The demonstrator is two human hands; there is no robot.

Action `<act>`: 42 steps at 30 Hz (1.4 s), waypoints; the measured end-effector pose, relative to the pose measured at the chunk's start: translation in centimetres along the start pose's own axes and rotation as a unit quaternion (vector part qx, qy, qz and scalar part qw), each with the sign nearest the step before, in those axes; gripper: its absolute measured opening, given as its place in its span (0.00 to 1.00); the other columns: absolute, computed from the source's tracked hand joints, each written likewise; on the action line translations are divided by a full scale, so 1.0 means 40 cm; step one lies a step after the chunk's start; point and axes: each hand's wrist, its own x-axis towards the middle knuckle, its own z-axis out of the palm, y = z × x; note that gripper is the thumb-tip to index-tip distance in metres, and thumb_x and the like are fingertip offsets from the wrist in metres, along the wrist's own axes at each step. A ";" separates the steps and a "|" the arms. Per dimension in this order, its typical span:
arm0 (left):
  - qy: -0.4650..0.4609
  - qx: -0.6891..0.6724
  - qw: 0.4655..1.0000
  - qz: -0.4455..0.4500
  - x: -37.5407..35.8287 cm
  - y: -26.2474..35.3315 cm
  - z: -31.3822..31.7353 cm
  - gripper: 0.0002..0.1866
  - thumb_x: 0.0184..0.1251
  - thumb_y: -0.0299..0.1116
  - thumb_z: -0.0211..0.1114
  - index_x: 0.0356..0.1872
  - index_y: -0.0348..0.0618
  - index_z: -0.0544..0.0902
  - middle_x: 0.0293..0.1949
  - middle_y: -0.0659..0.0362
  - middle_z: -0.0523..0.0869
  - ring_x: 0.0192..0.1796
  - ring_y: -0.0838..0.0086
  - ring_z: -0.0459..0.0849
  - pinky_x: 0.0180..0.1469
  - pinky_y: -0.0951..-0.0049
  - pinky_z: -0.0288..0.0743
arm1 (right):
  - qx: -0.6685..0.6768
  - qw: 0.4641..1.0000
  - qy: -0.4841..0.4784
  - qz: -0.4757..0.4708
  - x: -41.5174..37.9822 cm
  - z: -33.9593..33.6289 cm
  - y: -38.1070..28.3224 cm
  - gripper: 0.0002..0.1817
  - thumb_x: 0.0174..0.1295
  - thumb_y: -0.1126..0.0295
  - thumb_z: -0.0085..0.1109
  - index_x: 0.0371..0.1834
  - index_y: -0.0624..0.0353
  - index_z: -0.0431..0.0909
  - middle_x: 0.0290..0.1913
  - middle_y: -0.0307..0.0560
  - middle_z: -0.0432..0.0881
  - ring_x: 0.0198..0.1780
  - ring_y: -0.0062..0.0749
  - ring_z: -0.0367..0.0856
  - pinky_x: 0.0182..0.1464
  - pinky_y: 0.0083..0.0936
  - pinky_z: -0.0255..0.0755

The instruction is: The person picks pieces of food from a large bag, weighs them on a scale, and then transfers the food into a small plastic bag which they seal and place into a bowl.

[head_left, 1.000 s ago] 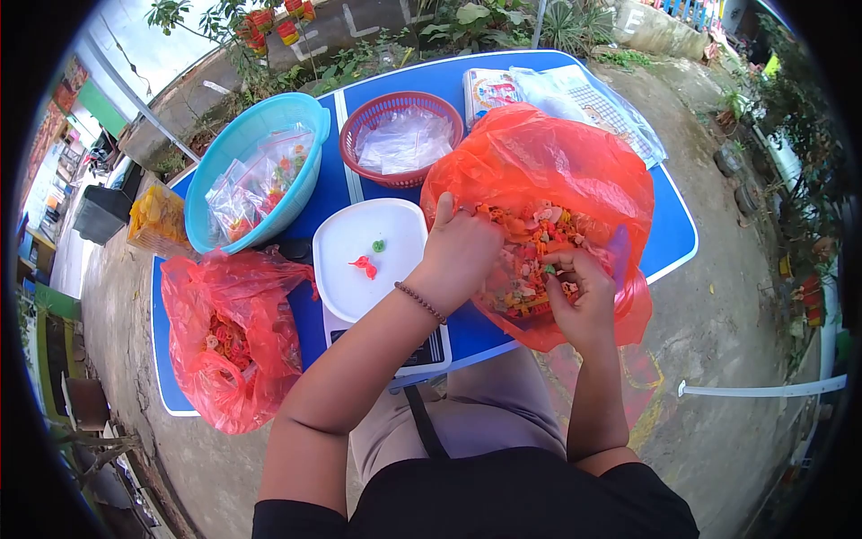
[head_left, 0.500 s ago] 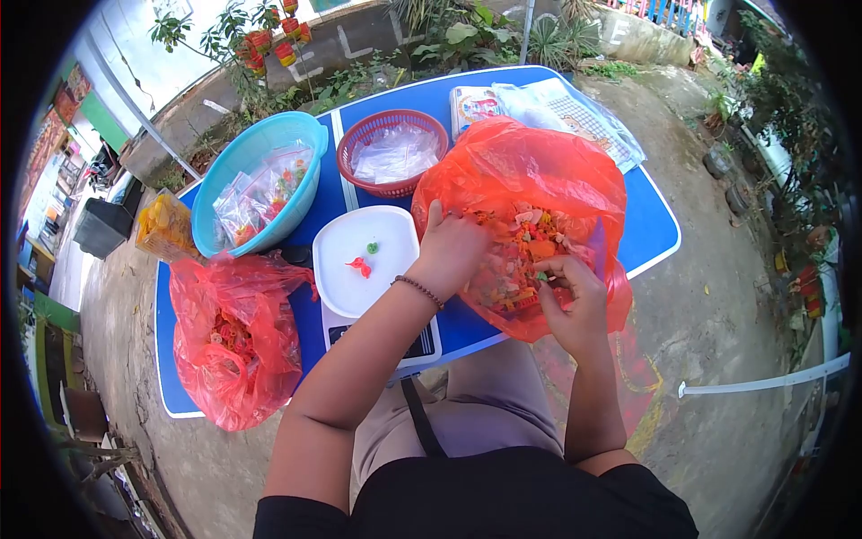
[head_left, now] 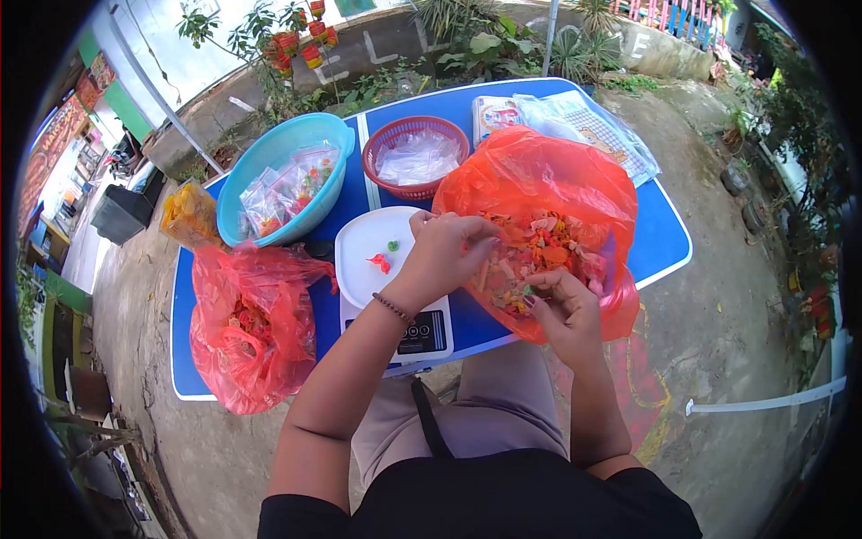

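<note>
right hand (head_left: 567, 316) | small green piece (head_left: 528, 290) | bag (head_left: 548, 171): red, translucent, crinkled

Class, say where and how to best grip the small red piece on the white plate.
Probably pinch the red piece across its middle, from above and its near side: it lies low on the white plate, with the green piece just beyond.

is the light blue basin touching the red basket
Apart: the head view shows a narrow strip of blue tabletop between the side of the light blue basin and the red basket.
</note>
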 end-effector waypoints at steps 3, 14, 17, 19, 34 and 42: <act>0.069 0.010 0.997 -0.017 -0.047 -0.027 -0.051 0.07 0.68 0.36 0.74 0.45 0.54 0.92 0.38 0.69 0.92 0.40 0.80 0.86 0.60 0.62 0.58 | 0.174 0.982 -0.069 0.035 -0.006 0.063 0.014 0.12 0.69 0.83 0.63 0.54 0.65 0.82 0.49 0.41 0.86 0.50 0.22 0.84 0.56 0.23 0.77; 0.081 0.031 0.996 -0.034 -0.124 -0.211 -0.177 0.04 0.64 0.34 0.77 0.37 0.56 0.90 0.37 0.72 0.90 0.41 0.77 0.81 0.61 0.59 0.53 | -0.044 0.989 -0.006 -0.142 0.182 0.270 -0.035 0.11 0.62 0.83 0.67 0.48 0.66 0.84 0.43 0.48 0.89 0.45 0.30 0.89 0.51 0.26 0.81; 0.079 0.012 0.997 -0.004 -0.128 -0.220 -0.179 0.05 0.63 0.33 0.77 0.37 0.56 0.90 0.37 0.72 0.90 0.43 0.77 0.81 0.62 0.58 0.53 | -0.061 0.978 -0.036 -0.197 0.256 0.290 -0.037 0.11 0.63 0.82 0.67 0.48 0.66 0.84 0.44 0.49 0.90 0.45 0.29 0.90 0.51 0.26 0.82; 0.091 0.007 0.996 -0.013 -0.137 -0.229 -0.179 0.10 0.60 0.28 0.78 0.41 0.56 0.92 0.39 0.74 0.90 0.46 0.80 0.81 0.62 0.63 0.54 | -0.099 0.965 -0.039 -0.238 0.294 0.299 -0.031 0.12 0.62 0.83 0.67 0.49 0.65 0.84 0.44 0.50 0.89 0.44 0.33 0.90 0.50 0.27 0.82; 0.237 0.020 0.971 -0.011 -0.159 -0.241 -0.154 0.11 0.58 0.25 0.76 0.41 0.52 0.90 0.39 0.71 0.90 0.43 0.78 0.82 0.57 0.68 0.57 | -0.170 0.935 -0.148 -0.275 0.282 0.302 0.023 0.13 0.58 0.83 0.69 0.47 0.66 0.85 0.44 0.52 0.87 0.41 0.39 0.89 0.44 0.30 0.83; 0.210 0.042 0.976 0.038 -0.154 -0.184 -0.147 0.13 0.56 0.29 0.80 0.42 0.57 0.90 0.33 0.74 0.88 0.39 0.78 0.80 0.57 0.62 0.55 | -0.156 0.941 -0.101 -0.284 0.281 0.292 0.004 0.12 0.58 0.83 0.69 0.45 0.65 0.86 0.41 0.52 0.89 0.39 0.37 0.89 0.43 0.28 0.82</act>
